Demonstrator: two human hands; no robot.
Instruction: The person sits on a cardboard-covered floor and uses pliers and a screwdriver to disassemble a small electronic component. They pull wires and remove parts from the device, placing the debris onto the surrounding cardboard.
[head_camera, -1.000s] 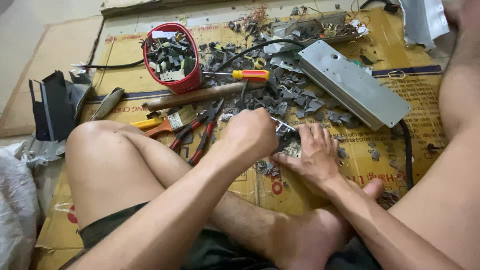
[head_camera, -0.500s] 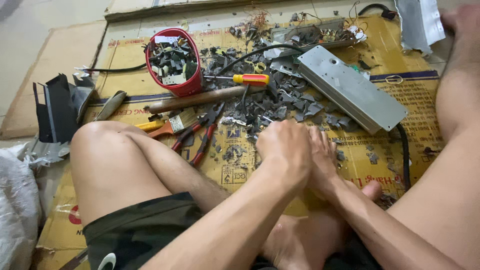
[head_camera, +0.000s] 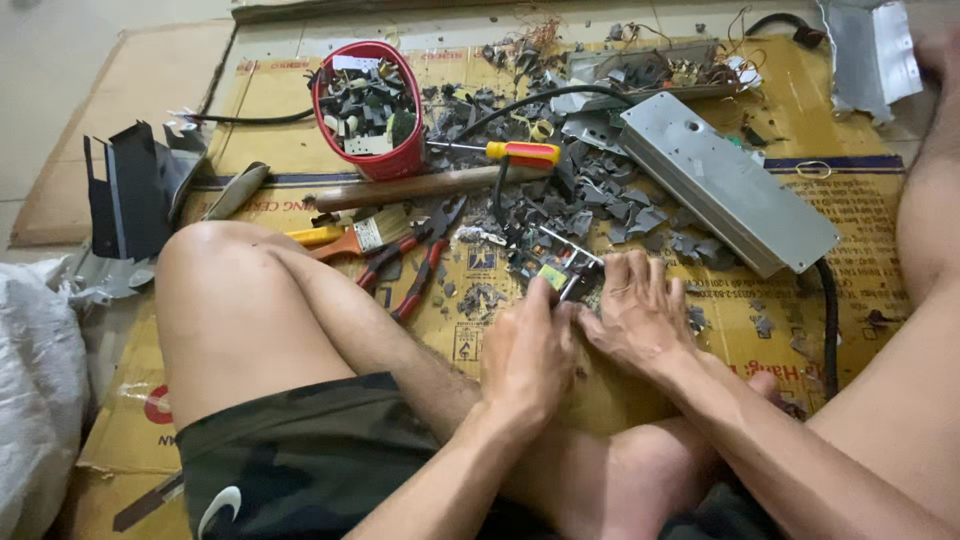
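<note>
I sit cross-legged on flattened cardboard (head_camera: 800, 330). My left hand (head_camera: 528, 352) and my right hand (head_camera: 640, 312) meet low in the middle over a small electronic part (head_camera: 556, 277) with a yellow-green top and metal pins. Left fingertips pinch it from the near side. The right hand lies flat beside it, fingers spread, pressing down on the metal bits next to the part. Whether the right hand grips anything is hidden under its fingers.
A red tub (head_camera: 368, 108) of dark parts stands at the back left. A wooden-handled hammer (head_camera: 420, 186), an orange-handled screwdriver (head_camera: 510, 152), red pliers (head_camera: 415, 262), a paintbrush (head_camera: 352, 238) and grey scrap pieces (head_camera: 610, 205) lie around. A long metal casing (head_camera: 725, 190) lies at right.
My left hand moved from above the right hand toward me and lower, now pinching the small part. The right hand stayed in place. The view shifted a little.
</note>
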